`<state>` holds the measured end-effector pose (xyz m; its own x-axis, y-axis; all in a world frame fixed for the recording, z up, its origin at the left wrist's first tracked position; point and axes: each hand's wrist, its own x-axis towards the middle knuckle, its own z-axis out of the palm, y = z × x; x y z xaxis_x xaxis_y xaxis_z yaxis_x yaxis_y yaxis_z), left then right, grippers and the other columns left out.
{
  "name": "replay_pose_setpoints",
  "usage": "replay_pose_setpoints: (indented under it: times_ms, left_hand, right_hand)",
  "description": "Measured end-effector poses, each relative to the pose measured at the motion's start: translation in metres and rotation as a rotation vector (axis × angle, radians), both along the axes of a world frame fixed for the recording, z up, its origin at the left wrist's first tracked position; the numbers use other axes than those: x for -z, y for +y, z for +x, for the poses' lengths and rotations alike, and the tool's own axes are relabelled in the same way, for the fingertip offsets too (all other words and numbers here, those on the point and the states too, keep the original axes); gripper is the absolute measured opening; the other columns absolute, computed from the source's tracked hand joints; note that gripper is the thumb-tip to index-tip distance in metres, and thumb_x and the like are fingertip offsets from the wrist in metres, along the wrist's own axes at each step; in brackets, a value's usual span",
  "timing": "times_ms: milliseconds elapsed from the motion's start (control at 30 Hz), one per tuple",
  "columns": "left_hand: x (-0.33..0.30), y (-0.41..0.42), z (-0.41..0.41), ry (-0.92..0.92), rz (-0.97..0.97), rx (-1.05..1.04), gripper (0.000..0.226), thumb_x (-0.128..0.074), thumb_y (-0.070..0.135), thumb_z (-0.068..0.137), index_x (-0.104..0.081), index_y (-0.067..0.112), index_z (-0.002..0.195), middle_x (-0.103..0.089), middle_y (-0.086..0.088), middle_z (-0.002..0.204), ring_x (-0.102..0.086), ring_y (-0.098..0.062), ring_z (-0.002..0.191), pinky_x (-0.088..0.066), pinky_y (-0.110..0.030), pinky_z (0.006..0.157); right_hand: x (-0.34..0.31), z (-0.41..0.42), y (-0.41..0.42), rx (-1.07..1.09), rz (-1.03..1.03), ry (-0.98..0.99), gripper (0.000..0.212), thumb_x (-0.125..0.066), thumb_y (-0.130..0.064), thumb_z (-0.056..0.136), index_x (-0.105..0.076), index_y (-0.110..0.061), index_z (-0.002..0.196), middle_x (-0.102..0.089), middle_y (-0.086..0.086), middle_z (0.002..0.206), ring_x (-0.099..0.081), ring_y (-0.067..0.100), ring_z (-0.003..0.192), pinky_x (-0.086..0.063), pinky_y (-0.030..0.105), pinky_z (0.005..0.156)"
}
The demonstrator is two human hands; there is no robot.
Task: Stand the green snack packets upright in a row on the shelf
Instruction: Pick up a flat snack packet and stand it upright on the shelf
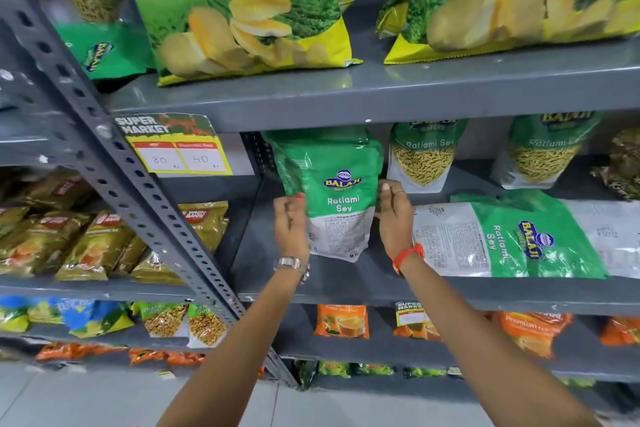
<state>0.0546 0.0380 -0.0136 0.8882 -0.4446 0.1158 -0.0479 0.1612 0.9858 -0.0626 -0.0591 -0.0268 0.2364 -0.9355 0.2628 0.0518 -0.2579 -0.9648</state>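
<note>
Grey shop shelf (346, 282), left end | green packet (341, 198) upright, tilted | left hand (291, 222) and right hand (394, 215) pinch its sides | I see flat packet (512, 236) alongside | risk: soft base, topples on release

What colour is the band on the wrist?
The band on the right wrist is orange-red, clearest in the head view.

Bright, glossy glare, bowed edges
</note>
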Motion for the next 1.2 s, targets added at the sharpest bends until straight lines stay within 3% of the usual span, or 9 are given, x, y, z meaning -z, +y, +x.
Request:
replay_pose_setpoints:
  times_ms: [233,367,467,600,733,867,1000,1067,1200]
  left_hand:
    - [0.017,0.007,-0.018,-0.361,0.243,0.318,0.095,-0.077,0.038,0.046,-0.03,0.016,0.126,-0.038,-0.001,0.124,-0.04,-0.016,0.118,-0.035,-0.026,0.101]
    - [0.016,0.004,-0.013,-0.32,0.277,0.348,0.097,-0.074,0.033,0.047,-0.025,0.015,0.13,-0.041,0.005,0.124,-0.043,-0.015,0.118,-0.038,-0.029,0.1]
    - [0.017,0.001,-0.009,-0.292,0.283,0.371,0.084,-0.072,0.009,0.058,-0.027,0.018,0.128,-0.047,0.017,0.113,-0.05,-0.01,0.108,-0.043,-0.027,0.093]
    - [0.017,-0.006,-0.007,-0.328,0.343,0.242,0.064,-0.063,0.0,0.064,-0.037,0.012,0.122,-0.056,0.001,0.105,-0.058,-0.023,0.093,-0.051,-0.035,0.082]
    - [0.013,-0.009,0.004,-0.15,0.3,0.098,0.046,-0.046,-0.015,0.068,-0.051,0.006,0.109,-0.056,0.001,0.081,-0.054,-0.02,0.071,-0.049,-0.019,0.059]
    - [0.002,-0.014,0.029,0.147,0.272,0.127,0.039,-0.034,-0.026,0.07,-0.046,0.007,0.086,-0.044,0.001,0.065,-0.047,-0.005,0.051,-0.037,-0.007,0.033]
    - [-0.004,-0.015,0.062,0.266,0.204,0.18,0.045,-0.035,-0.028,0.067,-0.048,0.005,0.039,-0.051,0.006,0.028,-0.051,-0.012,0.039,-0.036,-0.019,0.044]
    - [-0.009,-0.012,0.072,0.332,0.063,0.23,0.051,-0.041,-0.022,0.066,-0.058,0.009,0.029,-0.06,0.009,0.033,-0.059,-0.007,0.041,-0.043,-0.022,0.054]
    - [-0.018,-0.009,0.07,0.439,0.029,0.332,0.034,-0.031,0.01,0.096,-0.059,0.002,0.113,-0.064,-0.01,0.106,-0.057,-0.024,0.104,-0.039,-0.039,0.098]
  right_hand:
    - [0.004,-0.005,0.013,-0.163,0.109,0.025,0.046,-0.046,0.014,0.084,-0.041,-0.015,0.12,-0.056,0.01,0.096,-0.061,0.034,0.079,-0.058,0.053,0.067]
    - [0.006,0.001,0.019,-0.229,0.159,0.009,0.043,-0.058,0.004,0.084,-0.039,-0.025,0.111,-0.053,0.015,0.097,-0.056,0.023,0.06,-0.056,0.026,0.047]
    - [0.008,0.001,0.016,-0.183,0.097,0.123,0.048,-0.072,-0.007,0.076,-0.042,-0.023,0.111,-0.053,0.011,0.096,-0.054,0.02,0.062,-0.056,0.042,0.062]
    - [0.009,0.002,0.007,-0.178,0.024,0.216,0.06,-0.082,-0.022,0.065,-0.043,-0.026,0.111,-0.048,0.003,0.107,-0.054,0.015,0.07,-0.052,0.03,0.067]
    - [0.007,0.013,-0.004,-0.197,0.12,0.056,0.045,-0.071,-0.026,0.078,-0.045,-0.022,0.115,-0.048,0.008,0.124,-0.054,0.015,0.095,-0.047,0.008,0.073]
    - [0.002,0.023,-0.02,-0.213,0.138,0.008,0.046,-0.058,-0.022,0.088,-0.041,-0.012,0.13,-0.046,0.002,0.13,-0.043,0.013,0.12,-0.035,0.025,0.102]
    - [-0.004,0.034,-0.03,-0.319,0.207,-0.039,0.046,-0.051,-0.018,0.093,-0.036,-0.01,0.136,-0.049,0.004,0.133,-0.045,0.012,0.12,-0.042,0.009,0.091]
    - [-0.004,0.04,-0.033,-0.355,0.224,-0.048,0.04,-0.047,-0.017,0.094,-0.041,-0.007,0.132,-0.053,0.011,0.132,-0.051,0.017,0.118,-0.045,0.011,0.087]
    - [-0.004,0.048,-0.03,-0.346,0.216,-0.053,0.03,-0.045,-0.014,0.095,-0.047,-0.002,0.122,-0.057,0.017,0.126,-0.055,0.021,0.111,-0.05,0.006,0.077]
